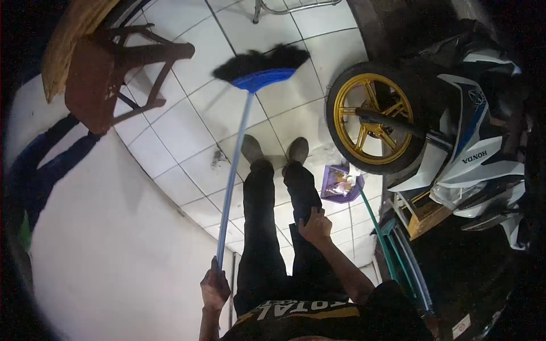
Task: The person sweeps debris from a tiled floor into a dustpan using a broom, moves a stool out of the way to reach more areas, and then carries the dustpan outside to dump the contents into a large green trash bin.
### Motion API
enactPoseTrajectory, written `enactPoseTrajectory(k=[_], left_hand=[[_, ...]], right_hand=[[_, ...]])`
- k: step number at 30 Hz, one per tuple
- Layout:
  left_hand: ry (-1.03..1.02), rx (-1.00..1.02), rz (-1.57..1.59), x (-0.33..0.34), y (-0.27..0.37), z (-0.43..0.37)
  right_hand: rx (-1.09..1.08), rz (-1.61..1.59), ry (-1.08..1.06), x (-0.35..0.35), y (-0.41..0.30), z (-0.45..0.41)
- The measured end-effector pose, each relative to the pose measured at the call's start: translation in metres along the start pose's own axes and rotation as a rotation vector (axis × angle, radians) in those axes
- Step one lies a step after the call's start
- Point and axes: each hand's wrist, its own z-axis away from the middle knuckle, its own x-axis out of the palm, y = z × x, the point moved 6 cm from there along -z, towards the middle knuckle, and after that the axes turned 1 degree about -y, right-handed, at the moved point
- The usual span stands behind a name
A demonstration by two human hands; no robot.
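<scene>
My left hand [214, 284] is wrapped around the lower end of the pale blue handle of a broom [251, 83]. The broom's blue head with dark bristles rests on the white tiled floor, ahead of my feet. At my thigh, my right hand [316, 226] touches or pinches the dark trouser cloth; whether its fingers hold the fabric is hard to tell. A purple dustpan [326, 189] with a green handle and litter in it lies on the floor to the right, beside the motorcycle's front wheel.
A Honda motorcycle [473, 157] with a gold-rimmed front wheel [373, 118] stands at right, a wooden crate [431, 215] beside it. A brown plastic stool [91, 81] and a pale wall [106, 230] are at left. Metal furniture legs [294, 7] show at the top.
</scene>
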Motion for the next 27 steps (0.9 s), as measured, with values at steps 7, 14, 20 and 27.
enactPoseTrajectory(k=[7, 14, 20, 27], left_hand=[[-0.016, 0.065, -0.209, 0.082, 0.004, -0.057], [0.29, 0.283, -0.244, 0.114, 0.011, -0.236], [0.416, 0.275, -0.189, 0.132, -0.006, -0.343], [0.442, 0.299, -0.299, 0.11, -0.035, -0.351]], right_hand=[[-0.039, -0.02, -0.036, 0.005, 0.029, 0.004], [0.007, -0.091, -0.041, -0.001, 0.046, 0.008], [-0.071, -0.127, 0.164, 0.004, 0.048, 0.007], [-0.019, -0.113, 0.097, -0.007, 0.044, 0.004]])
